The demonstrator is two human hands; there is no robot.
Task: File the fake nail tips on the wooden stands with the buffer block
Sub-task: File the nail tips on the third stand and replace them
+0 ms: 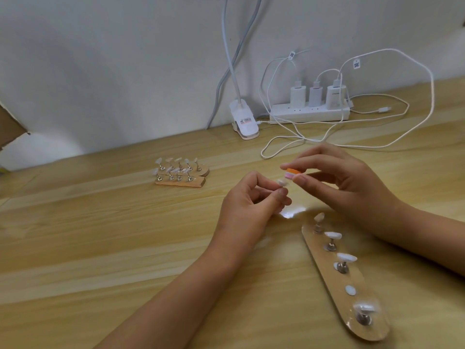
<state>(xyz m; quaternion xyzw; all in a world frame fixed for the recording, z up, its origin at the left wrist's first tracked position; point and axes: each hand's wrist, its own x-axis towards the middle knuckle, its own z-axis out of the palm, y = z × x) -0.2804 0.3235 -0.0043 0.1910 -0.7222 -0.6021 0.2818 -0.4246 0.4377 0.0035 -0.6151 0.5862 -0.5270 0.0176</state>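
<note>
My left hand point(254, 197) pinches a small peg topped with a pale nail tip point(282, 183), lifted above the table. My right hand point(344, 177) grips an orange and pink buffer block point(293, 172), whose end sits right beside the tip. A long wooden stand point(324, 267) lies at the lower right with several nail tips on metal pegs and one bare round magnet spot point(350, 290). Two more wooden stands point(181, 176) with several tips lie side by side farther back, left of centre.
A white power strip point(309, 112) with three chargers and looping white cables point(377, 144) sits at the back by the wall. A white clip lamp base point(245, 122) stands to its left. Brown cardboard point(10, 127) shows at the far left edge.
</note>
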